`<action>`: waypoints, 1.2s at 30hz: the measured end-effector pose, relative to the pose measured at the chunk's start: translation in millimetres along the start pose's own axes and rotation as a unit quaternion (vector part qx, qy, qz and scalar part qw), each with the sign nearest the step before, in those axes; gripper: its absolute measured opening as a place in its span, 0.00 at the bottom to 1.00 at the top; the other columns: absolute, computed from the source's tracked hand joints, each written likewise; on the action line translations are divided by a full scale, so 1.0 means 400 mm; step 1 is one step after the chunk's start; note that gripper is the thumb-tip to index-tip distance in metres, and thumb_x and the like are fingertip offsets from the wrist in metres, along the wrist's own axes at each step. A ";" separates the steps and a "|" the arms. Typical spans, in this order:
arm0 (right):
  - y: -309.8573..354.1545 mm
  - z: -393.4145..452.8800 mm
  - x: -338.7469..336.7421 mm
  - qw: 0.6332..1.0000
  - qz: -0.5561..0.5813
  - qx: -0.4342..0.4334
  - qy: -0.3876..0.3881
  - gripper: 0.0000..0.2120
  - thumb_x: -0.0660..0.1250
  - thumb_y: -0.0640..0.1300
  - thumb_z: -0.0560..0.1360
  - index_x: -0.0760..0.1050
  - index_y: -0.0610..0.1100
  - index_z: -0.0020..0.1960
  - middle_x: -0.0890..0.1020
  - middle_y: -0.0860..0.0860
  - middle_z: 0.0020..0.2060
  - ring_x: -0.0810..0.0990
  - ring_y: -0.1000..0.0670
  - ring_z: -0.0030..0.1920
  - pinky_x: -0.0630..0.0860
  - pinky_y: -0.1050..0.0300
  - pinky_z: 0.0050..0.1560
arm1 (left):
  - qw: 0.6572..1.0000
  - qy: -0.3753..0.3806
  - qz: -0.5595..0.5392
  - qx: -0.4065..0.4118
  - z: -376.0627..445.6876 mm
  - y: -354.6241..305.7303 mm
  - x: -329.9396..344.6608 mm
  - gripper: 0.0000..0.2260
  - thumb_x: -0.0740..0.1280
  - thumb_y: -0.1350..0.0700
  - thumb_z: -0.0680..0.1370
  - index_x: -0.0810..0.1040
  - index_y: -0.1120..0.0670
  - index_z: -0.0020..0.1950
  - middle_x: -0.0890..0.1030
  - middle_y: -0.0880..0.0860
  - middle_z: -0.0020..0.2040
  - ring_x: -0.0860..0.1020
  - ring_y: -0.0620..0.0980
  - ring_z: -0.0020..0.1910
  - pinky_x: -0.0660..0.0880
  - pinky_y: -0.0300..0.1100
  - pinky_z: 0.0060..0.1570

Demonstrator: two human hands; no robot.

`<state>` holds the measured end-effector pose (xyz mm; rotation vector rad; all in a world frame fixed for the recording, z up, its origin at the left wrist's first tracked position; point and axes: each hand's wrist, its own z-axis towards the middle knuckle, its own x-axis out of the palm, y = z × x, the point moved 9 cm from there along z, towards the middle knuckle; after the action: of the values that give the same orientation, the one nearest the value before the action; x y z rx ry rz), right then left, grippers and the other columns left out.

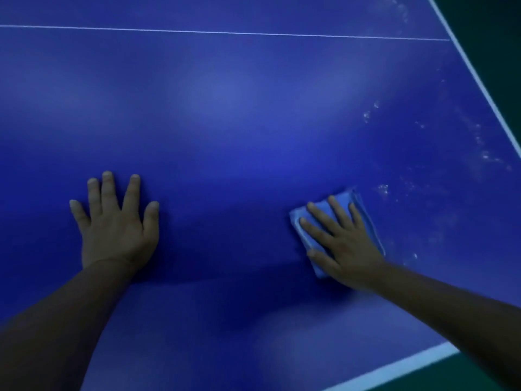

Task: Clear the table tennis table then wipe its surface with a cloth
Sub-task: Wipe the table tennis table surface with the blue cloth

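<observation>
Head view: blue table tennis table filled nearly the whole frame, seen from above. Left hand lay flat on the bare surface, palm down, fingers straight and spread, thumb out to the right, gripping nothing. Right hand pressed flat on a folded light blue cloth, fingers straight and slightly fanned, pointing up-left; not curled round the cloth, just pressing it to the table. Cloth sat under the right palm and fingers, its edges showing past the fingertips, along the left side and down the right side of the hand. Both forearms came in from the bottom corners. Thin white centre line crossed the top of the frame, well apart from both hands. White edge line ran down the right side, another white edge line cut the bottom right corner. Whitish dusty smudges dotted the surface right of the cloth, towards the right edge. Dark green floor showed beyond the table edges.
</observation>
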<state>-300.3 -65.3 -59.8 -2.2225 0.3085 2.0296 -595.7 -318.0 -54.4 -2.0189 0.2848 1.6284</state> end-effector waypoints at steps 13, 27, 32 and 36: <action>0.107 -0.188 0.024 0.992 0.015 0.127 0.004 0.27 0.47 0.63 0.83 0.59 0.56 0.79 0.61 0.50 0.79 0.57 0.36 0.78 0.57 0.29 0.71 | 0.953 0.044 0.019 0.300 -0.385 -0.246 0.087 0.30 0.47 0.41 0.82 0.70 0.59 0.74 0.63 0.59 0.77 0.58 0.58 0.78 0.50 0.61 0.75; 0.124 -0.186 0.040 0.977 0.027 0.209 -0.025 0.27 0.47 0.64 0.83 0.56 0.57 0.80 0.57 0.52 0.80 0.53 0.38 0.79 0.52 0.30 0.72 | 0.949 0.088 0.032 0.303 -0.386 -0.238 0.116 0.28 0.49 0.44 0.81 0.66 0.57 0.77 0.59 0.58 0.79 0.51 0.56 0.80 0.45 0.57 0.77; -0.295 -0.501 0.032 0.828 0.066 0.556 0.003 0.35 0.39 0.68 0.77 0.47 0.57 0.81 0.49 0.53 0.81 0.46 0.38 0.80 0.47 0.29 0.74 | 0.951 0.080 0.029 0.299 -0.387 -0.242 0.112 0.28 0.49 0.45 0.81 0.67 0.58 0.76 0.60 0.59 0.79 0.52 0.57 0.80 0.47 0.59 0.77; -0.222 -0.446 0.028 0.779 0.083 0.620 -0.031 0.32 0.39 0.66 0.79 0.46 0.56 0.81 0.48 0.52 0.81 0.44 0.38 0.79 0.45 0.28 0.74 | 0.950 0.082 0.032 0.298 -0.387 -0.240 0.112 0.29 0.48 0.45 0.81 0.66 0.58 0.77 0.60 0.59 0.79 0.51 0.57 0.80 0.49 0.61 0.77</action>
<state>-106.1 -19.3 -58.2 -1.2529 1.3718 1.2043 -408.3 -310.6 -50.4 -1.6778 0.8056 1.2092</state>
